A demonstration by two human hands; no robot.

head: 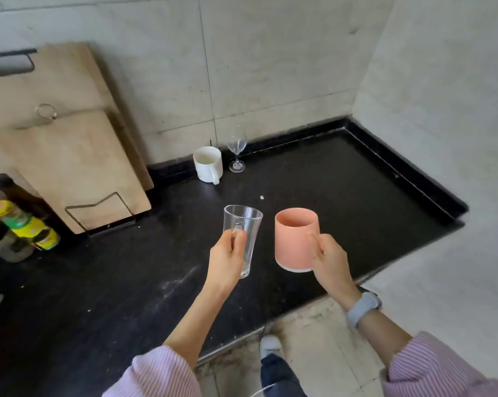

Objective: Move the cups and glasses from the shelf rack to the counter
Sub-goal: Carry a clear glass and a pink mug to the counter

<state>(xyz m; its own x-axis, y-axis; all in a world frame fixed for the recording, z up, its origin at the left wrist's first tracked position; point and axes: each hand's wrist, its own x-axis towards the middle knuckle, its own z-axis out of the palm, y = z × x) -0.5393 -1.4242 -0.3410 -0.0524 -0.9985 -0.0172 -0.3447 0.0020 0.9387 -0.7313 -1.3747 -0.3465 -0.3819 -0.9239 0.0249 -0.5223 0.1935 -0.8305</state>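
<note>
My left hand (227, 257) holds a clear glass mug (246, 230) by its handle, upright, above the black counter (313, 193). My right hand (329, 260) grips the handle of a pink mug (295, 239) with a white base, also held upright in the air just right of the glass. At the back of the counter, near the wall, a white mug (208, 164) stands with its handle toward me, and a clear wine glass (237, 153) stands right beside it. The shelf rack is out of view.
Two wooden cutting boards (70, 156) lean against the wall in a wire holder at the left. Several sauce bottles (24, 224) stand at the far left. The counter's raised black rim (408, 167) runs along the right, where it meets a side wall.
</note>
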